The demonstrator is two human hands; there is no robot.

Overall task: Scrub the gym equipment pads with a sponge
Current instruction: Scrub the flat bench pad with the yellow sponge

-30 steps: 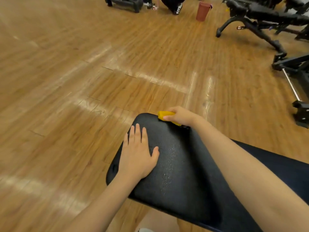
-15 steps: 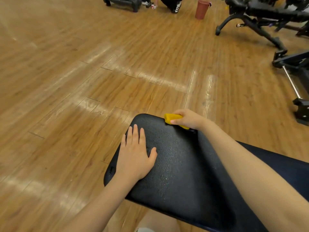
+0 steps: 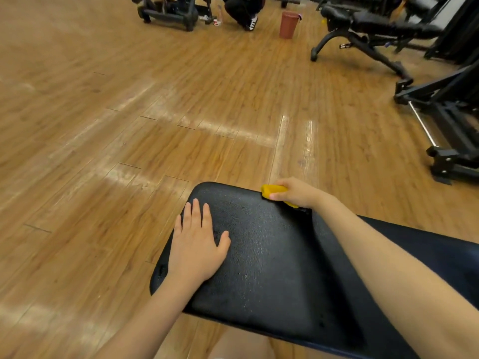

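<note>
At 1 o'clock on the black pad [image 3: 272, 260], right at its far edge, the right hand [image 3: 298, 194] has its grip clamped on a yellow sponge [image 3: 273, 189]; fingers curl over the top, thumb pinches the near side, sponge pressed onto the vinyl. Left hand [image 3: 197, 244] lies flat w/ fingers straight and slightly spread near the pad's 9 o'clock edge, palm down, holding nothing, prob. steadying the pad.

Key relation: nearly all the unscrubbed-looking surface lies toward 6–7 o'clock from the sponge, i.e. back toward the body. Pad's long axis runs approx. 11 to 5 o'clock, so I'd judge the next stroke wants a pull along that line, or a sweep toward 9 along the far edge. Right hand is the one on the job; left is nearer the pad's left corner and may need to shift if the sponge comes that way.

Materials: pad is pebbled black vinyl, rounded corners, fine wet-looking speckle mid-surface. Sponge looks soft, squashed into a blunt wedge. Floor [image 3: 129, 125] is glossy wood-look plank. Other black benches at 1–2 o'clock, a reddish-brown bin [image 3: 288, 24] at 12.
</note>
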